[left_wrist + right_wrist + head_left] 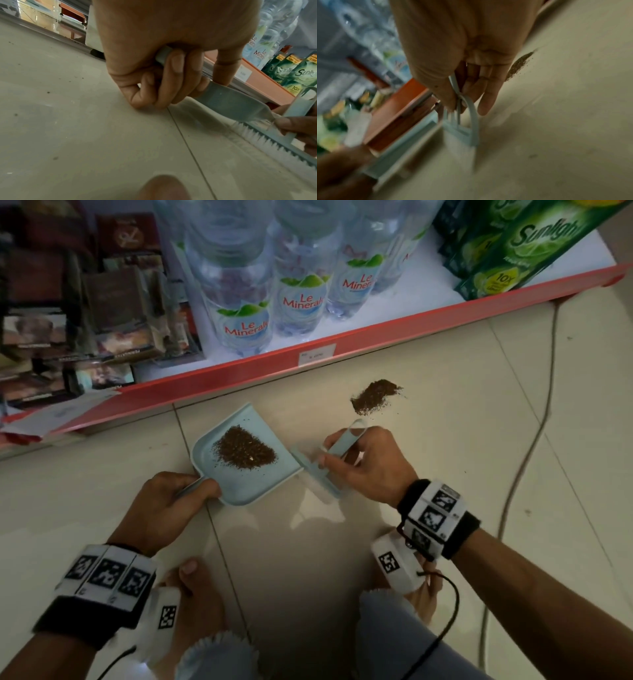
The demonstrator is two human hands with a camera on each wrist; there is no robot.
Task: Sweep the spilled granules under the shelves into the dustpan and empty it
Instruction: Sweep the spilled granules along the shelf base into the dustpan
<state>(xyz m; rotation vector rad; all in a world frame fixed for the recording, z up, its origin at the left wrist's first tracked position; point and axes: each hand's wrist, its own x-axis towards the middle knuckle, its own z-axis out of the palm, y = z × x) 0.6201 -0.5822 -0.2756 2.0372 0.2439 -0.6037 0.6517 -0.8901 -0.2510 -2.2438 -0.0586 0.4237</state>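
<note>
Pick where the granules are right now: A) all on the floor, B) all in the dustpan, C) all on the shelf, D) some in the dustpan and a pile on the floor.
D: one heap of granules sits in the dustpan, and a second pile lies on the floor beyond the brush.

Clear plastic Le Minerale water bottles (245, 316), green Sunlight detergent pouches (534, 244), dark stacked packets (85, 313), thin grey cable (534, 419) across pale floor tiles (445, 474)

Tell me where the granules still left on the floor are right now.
In the head view, the unswept granule pile lies on the floor tile just beyond the right hand, right of the dustpan and in front of the red shelf edge.
</note>
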